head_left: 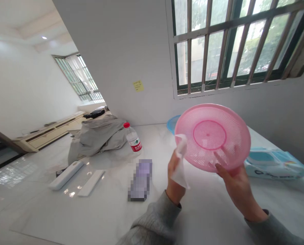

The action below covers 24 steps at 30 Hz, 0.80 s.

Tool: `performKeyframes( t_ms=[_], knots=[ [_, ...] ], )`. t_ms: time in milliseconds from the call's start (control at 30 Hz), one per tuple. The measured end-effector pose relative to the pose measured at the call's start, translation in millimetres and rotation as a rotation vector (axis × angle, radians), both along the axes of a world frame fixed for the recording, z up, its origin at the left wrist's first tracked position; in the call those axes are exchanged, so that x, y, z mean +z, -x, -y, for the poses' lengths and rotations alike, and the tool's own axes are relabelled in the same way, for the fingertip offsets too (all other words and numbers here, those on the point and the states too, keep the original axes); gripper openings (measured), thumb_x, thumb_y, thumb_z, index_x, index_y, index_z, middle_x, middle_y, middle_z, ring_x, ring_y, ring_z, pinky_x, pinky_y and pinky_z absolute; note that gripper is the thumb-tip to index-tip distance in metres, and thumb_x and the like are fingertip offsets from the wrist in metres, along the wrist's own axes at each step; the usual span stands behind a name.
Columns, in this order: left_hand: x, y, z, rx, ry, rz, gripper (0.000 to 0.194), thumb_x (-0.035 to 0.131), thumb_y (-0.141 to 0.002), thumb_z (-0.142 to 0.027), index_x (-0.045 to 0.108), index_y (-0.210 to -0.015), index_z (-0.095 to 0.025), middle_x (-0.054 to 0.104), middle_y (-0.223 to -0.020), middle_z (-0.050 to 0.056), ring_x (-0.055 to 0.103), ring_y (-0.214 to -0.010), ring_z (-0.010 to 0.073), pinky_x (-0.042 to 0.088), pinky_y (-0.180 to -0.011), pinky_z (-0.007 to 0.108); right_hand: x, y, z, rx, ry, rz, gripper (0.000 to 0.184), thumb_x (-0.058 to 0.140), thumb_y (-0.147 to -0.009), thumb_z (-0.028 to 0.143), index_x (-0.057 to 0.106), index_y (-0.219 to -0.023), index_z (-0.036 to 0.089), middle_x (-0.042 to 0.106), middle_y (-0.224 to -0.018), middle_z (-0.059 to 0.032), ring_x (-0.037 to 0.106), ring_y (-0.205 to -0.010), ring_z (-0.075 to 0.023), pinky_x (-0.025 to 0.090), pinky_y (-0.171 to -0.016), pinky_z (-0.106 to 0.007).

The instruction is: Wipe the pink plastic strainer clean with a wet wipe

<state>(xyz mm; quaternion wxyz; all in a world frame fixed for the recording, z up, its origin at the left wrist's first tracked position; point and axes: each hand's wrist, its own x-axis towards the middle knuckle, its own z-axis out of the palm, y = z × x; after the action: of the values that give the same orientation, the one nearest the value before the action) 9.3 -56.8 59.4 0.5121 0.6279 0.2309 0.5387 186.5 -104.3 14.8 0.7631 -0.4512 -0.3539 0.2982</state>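
Observation:
My right hand [235,182] grips the lower edge of a round pink plastic strainer basket [213,136], held up and tilted with its underside facing me; the fingers show through the mesh. My left hand [176,177] is closed on a white wipe [180,160] and presses it against the basket's left rim. Both hands are raised above a white marble tabletop [103,211].
A blue basket [172,123] peeks out behind the pink one. A pack of wet wipes [271,163] lies at the right. A water bottle [132,139], grey cloth [100,136], a blurred flat object [140,180] and two white bars [66,175] lie to the left. A barred window [233,44] is ahead.

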Motion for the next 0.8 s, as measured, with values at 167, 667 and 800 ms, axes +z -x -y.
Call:
performKeyframes(
  t_ms=[167,667,800],
  knots=[
    [-22.5,-18.8,15.7,-0.004,-0.69,-0.746,0.068,0.039,-0.111,-0.047,0.026,-0.169,-0.014,0.027,-0.177,0.015,0.027,-0.164,0.0293,0.034,-0.132,0.054,-13.7,14.7,18.2,0.149,0.085,-0.14,0.054,0.084,-0.084,0.053,0.074,-0.134,0.033,0.073,-0.142,-0.009,0.06,-0.143,-0.039,0.042,-0.123,-0.06],
    [-50.0,-29.0,12.9,0.021,-0.725,-0.988,0.094,0.047,-0.105,-0.063,0.004,-0.172,-0.013,0.005,-0.18,0.018,0.001,-0.167,0.0354,0.033,-0.13,0.06,-16.8,3.4,14.0,0.302,0.103,-0.271,0.043,0.083,-0.085,0.055,0.082,-0.123,0.037,0.074,-0.142,-0.0044,0.057,-0.146,-0.0393,0.042,-0.124,-0.06],
    [-47.8,-27.2,12.0,-0.054,-0.654,-0.968,0.09,0.04,-0.109,-0.058,-0.005,-0.172,-0.015,-0.005,-0.181,0.018,-0.008,-0.166,0.0363,0.023,-0.133,0.064,-22.0,14.6,13.6,0.341,0.083,-0.236,0.049,0.078,-0.089,0.059,0.078,-0.132,0.035,0.07,-0.148,-0.0055,0.049,-0.152,-0.0372,0.034,-0.128,-0.061]
  ],
)
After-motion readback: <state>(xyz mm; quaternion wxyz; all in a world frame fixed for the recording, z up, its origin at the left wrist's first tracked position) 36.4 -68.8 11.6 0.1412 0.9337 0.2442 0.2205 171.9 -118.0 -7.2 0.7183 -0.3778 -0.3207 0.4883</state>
